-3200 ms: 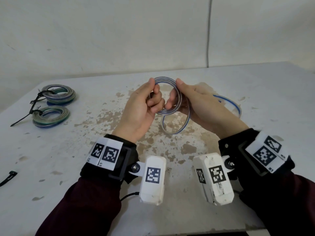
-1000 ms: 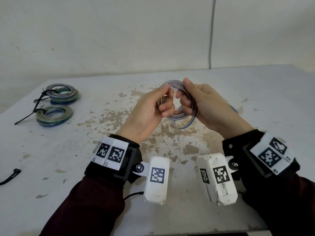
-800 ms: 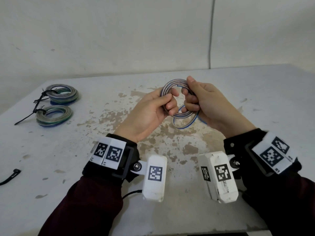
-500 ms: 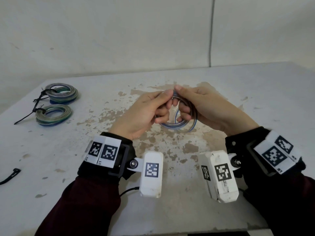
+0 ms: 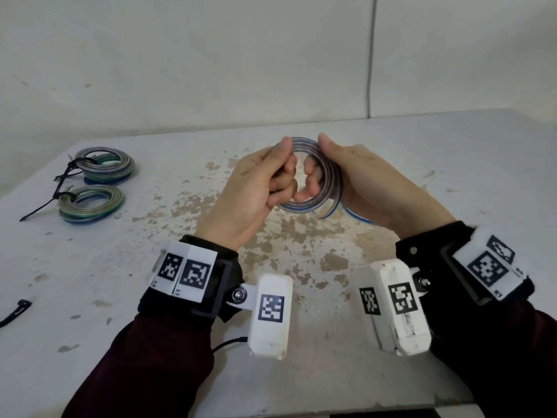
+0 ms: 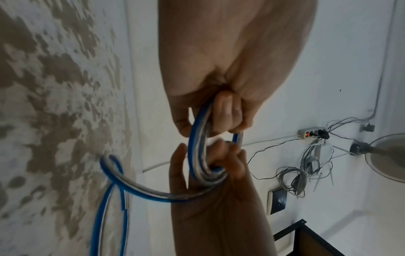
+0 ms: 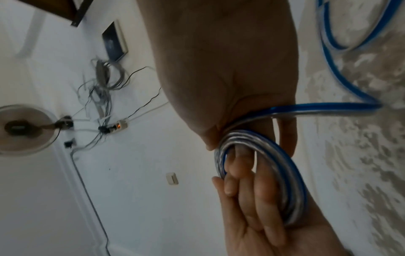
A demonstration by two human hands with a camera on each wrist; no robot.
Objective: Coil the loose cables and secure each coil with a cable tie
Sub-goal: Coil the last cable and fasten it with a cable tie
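Between both hands (image 5: 304, 182), blue-silver cable coil (image 5: 327, 176)

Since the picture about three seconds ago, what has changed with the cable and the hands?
The loose blue tail has mostly been wound in: the coil looks thicker, and only a short length still trails under the right hand. Both it and the left hand keep gripping the coil. The two tied coils and the spare cable tie stayed put.
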